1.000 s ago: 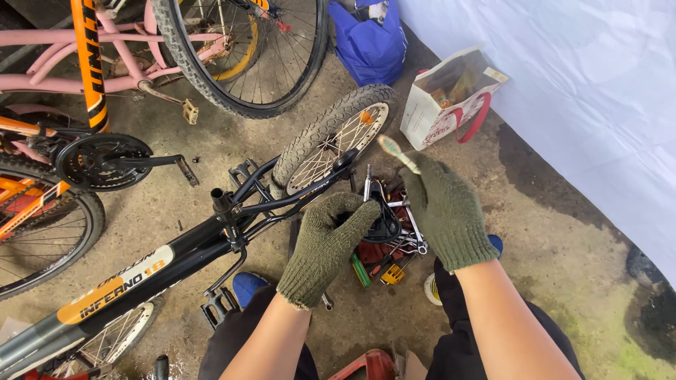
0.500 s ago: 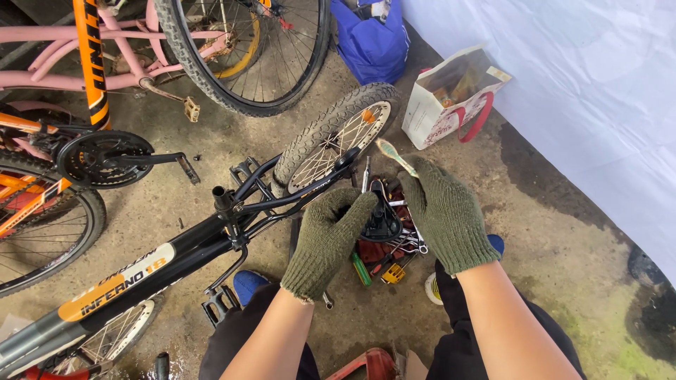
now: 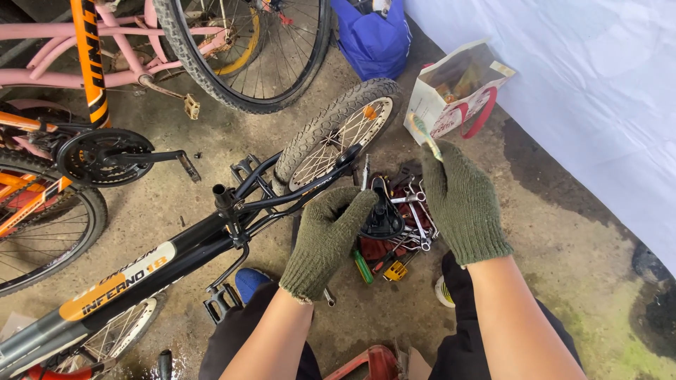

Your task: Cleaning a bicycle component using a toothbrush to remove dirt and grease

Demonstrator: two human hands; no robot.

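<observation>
A small black bicycle (image 3: 176, 255) lies on the concrete floor, its little wheel (image 3: 336, 135) pointing away from me. My left hand (image 3: 325, 241), in a green knitted glove, is closed around a black part (image 3: 384, 214) just above a heap of wrenches and screwdrivers (image 3: 403, 243). To the right, my gloved right hand (image 3: 461, 203) grips a tool with a pale green handle (image 3: 424, 135) that sticks up out of the fist. The working end of that tool is hidden by the glove.
An orange bicycle (image 3: 42, 190) and a pink one (image 3: 105, 49) stand at the left, with a large wheel (image 3: 246, 49) behind. A blue bag (image 3: 373, 35) and an open cardboard box (image 3: 458, 88) sit at the back. A white sheet (image 3: 598, 91) runs along the right.
Both hands stay over the tool heap. The left hand has edged slightly right toward the black part; the right hand keeps the tool upright.
</observation>
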